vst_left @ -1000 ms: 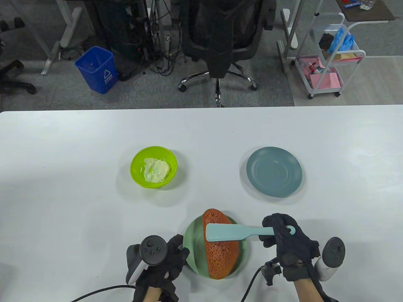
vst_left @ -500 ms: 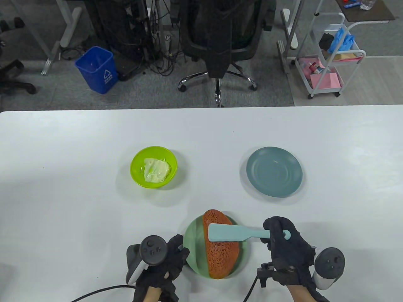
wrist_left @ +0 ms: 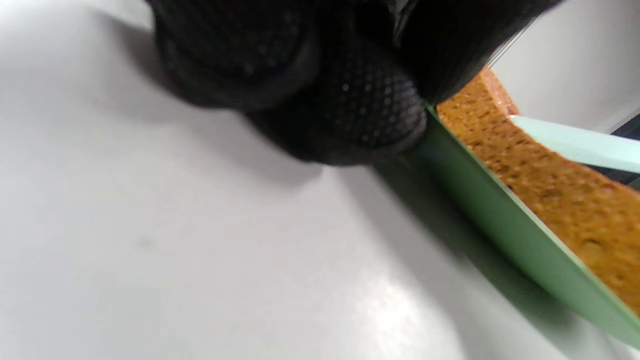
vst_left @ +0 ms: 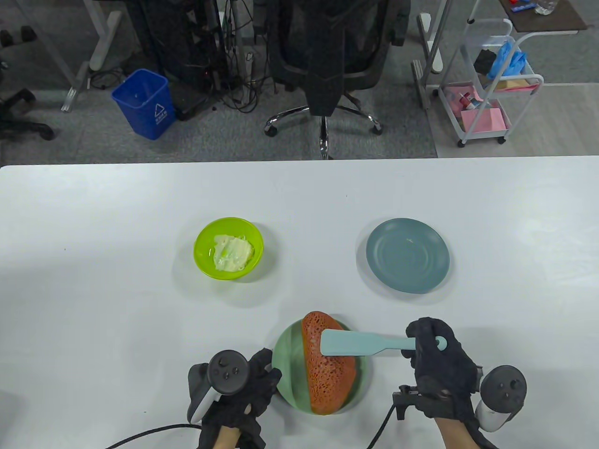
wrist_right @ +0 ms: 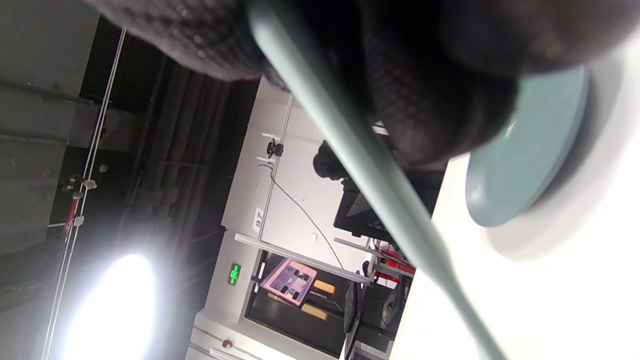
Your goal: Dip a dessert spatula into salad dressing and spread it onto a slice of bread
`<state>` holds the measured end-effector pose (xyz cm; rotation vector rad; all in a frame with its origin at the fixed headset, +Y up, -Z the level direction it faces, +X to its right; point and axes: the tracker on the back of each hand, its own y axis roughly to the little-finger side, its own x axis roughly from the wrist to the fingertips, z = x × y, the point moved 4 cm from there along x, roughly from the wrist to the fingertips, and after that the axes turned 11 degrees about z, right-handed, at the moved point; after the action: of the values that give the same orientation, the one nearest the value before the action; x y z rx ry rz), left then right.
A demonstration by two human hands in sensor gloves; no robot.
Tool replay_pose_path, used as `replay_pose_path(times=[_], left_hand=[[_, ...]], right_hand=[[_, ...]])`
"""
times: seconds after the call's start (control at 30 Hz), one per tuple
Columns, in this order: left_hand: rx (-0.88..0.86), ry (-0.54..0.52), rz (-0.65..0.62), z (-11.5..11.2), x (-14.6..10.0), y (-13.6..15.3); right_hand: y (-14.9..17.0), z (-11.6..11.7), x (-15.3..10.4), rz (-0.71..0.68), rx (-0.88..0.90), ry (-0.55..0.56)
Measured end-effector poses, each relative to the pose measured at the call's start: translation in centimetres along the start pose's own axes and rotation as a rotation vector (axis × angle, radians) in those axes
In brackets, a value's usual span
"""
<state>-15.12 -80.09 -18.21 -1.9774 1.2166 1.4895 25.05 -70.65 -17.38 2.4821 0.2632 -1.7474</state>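
While right hand (vst_left: 433, 355) grips spatula (vst_left: 360, 343), blade over bread (vst_left: 327, 374).

Beyond the white table (vst_left: 93, 210): blue bin (vst_left: 144, 103), black office chair (vst_left: 327, 56), white cart (vst_left: 491, 89); on it, empty grey-blue plate (vst_left: 407, 255).
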Motion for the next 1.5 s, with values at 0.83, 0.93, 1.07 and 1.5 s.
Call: replay_pose_path(times=[0.83,0.93,1.07,1.5], left_hand=[[0.000,0.000,0.000,0.0,0.0,0.0],[0.000,0.000,0.000,0.0,0.0,0.0],[0.007,-0.008,-0.003,0.0,0.0,0.0],[0.050,-0.038,-0.021,-0.1,-0.2,-0.4]], right_hand=[[0.7,-0.2,0.7,0.015,0.189,-0.097],[1.0,1.4,0.5,0.050,0.212,-0.177],[1.2,2.9,0.1,0.071,0.187,-0.249],[1.3,1.9,0.5,0.118,0.139,-0.228]])
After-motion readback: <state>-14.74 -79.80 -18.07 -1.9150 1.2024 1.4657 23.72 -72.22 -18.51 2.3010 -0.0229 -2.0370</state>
